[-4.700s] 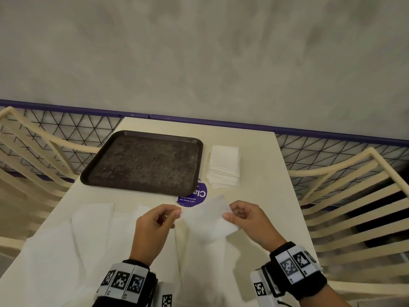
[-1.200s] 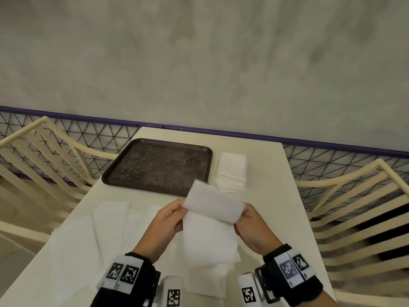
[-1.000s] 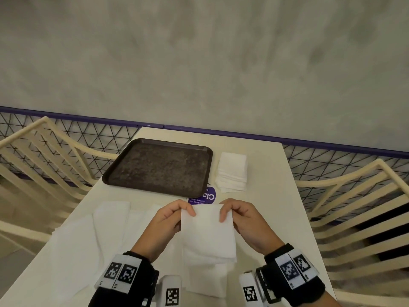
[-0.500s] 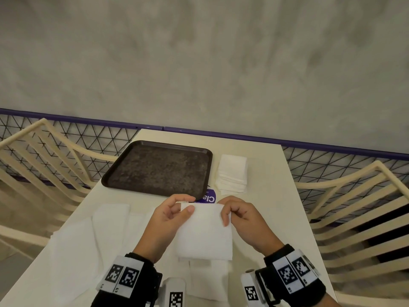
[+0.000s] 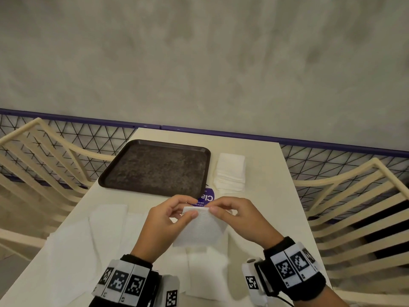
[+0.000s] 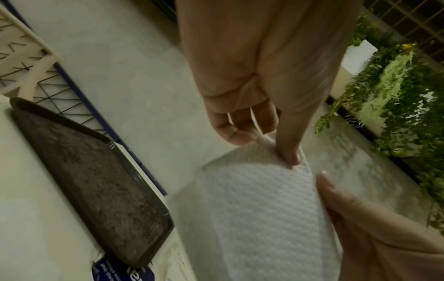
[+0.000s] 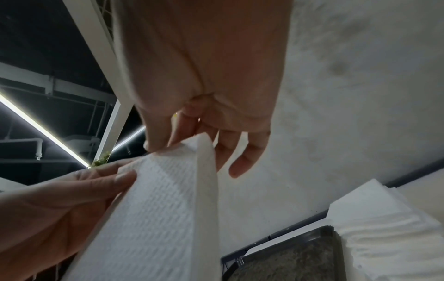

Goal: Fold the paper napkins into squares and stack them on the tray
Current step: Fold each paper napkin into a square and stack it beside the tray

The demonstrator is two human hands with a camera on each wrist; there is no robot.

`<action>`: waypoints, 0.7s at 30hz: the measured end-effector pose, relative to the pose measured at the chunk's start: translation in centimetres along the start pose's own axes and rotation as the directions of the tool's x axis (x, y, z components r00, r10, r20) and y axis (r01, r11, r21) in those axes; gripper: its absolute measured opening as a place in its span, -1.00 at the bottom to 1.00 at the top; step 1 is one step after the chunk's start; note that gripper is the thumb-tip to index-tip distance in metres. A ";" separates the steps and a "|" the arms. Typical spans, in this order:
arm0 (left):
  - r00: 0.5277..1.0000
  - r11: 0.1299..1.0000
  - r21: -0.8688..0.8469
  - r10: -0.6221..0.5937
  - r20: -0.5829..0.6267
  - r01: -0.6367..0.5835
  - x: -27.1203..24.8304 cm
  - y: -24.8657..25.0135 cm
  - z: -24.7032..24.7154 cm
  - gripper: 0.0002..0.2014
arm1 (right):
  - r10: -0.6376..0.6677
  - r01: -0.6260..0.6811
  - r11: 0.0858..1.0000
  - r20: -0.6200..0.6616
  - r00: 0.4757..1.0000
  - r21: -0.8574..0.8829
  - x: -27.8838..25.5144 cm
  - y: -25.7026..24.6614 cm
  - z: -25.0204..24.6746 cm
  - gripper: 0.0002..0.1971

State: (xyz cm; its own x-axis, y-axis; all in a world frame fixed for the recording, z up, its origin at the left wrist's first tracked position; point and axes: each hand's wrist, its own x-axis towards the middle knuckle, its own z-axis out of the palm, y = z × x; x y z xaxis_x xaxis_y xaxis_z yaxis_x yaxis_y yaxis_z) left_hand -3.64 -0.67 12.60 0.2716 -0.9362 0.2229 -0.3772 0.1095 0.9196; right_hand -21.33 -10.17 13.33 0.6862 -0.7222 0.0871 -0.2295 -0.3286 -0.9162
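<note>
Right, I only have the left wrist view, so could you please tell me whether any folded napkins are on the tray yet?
Observer: No, the head view shows the whole tray bare.
Operator: Where are the finished ones, please?
Observer: A stack of folded napkins sits on the table, just right of the tray.
Operator: And the unfolded ones?
Observer: Unfolded napkins lie flat on the table, beneath the held napkin and to its left.

Embossed matt paper napkin [image 5: 200,229]; dark, rough-speckled tray [image 5: 155,167].
</note>
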 end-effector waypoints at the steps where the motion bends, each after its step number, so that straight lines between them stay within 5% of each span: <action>1: 1.000 0.999 0.033 0.016 0.007 -0.016 0.0 0.0 -0.1 -0.84 | -0.007 0.007 1.000 -0.021 1.000 -0.021 0.1 0.1 0.2 -0.88; 11: 0.999 0.994 0.095 0.051 0.002 -0.051 0.1 -0.3 0.8 -0.90 | -0.214 0.204 0.935 -0.001 0.977 -0.291 0.5 0.2 1.1 -0.83; 17: 0.998 0.990 0.129 0.059 -0.022 -0.056 0.1 -0.6 0.5 -0.84 | -0.236 0.203 0.919 -0.059 0.970 -0.338 0.4 0.6 1.0 -0.75; 21: 1.000 0.991 0.131 0.023 -0.011 -0.021 0.0 -0.6 -0.4 -0.88 | -0.214 0.176 0.931 -0.086 0.973 -0.320 0.4 0.6 0.1 -0.91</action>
State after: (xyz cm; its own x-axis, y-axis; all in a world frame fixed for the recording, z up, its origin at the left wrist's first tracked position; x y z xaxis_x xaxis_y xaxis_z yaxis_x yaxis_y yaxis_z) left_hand -3.04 -0.62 12.22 0.2730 -0.9297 0.2473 -0.4957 0.0844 0.8644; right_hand -21.07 -10.57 12.79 0.6572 -0.6850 0.3144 -0.3135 -0.6278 -0.7125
